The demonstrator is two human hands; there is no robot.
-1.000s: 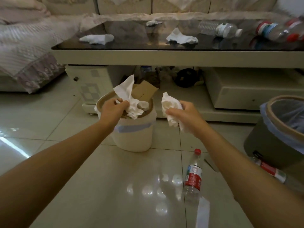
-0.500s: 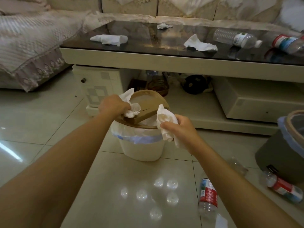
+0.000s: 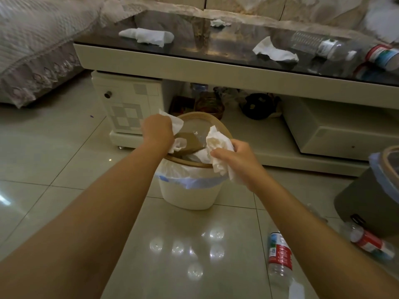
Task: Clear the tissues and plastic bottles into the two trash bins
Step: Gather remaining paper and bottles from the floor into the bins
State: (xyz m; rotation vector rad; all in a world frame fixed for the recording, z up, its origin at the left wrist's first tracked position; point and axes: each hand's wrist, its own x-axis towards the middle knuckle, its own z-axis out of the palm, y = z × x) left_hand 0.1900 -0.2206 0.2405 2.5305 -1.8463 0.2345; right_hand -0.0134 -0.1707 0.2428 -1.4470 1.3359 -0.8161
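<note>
My left hand [image 3: 158,131] grips a crumpled white tissue [image 3: 176,126], pressing the brown swing lid [image 3: 190,141] of the cream plastic trash bin [image 3: 185,190]. My right hand [image 3: 234,156] clutches another white tissue [image 3: 218,145] just beside the bin's rim, fingers [image 3: 218,152] closed.

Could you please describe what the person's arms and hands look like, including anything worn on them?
Both forearms are bare up to the frame edge, with no sleeves in view. The left hand and right hand wear no gloves, and no watch, bracelet or ring shows.
</note>
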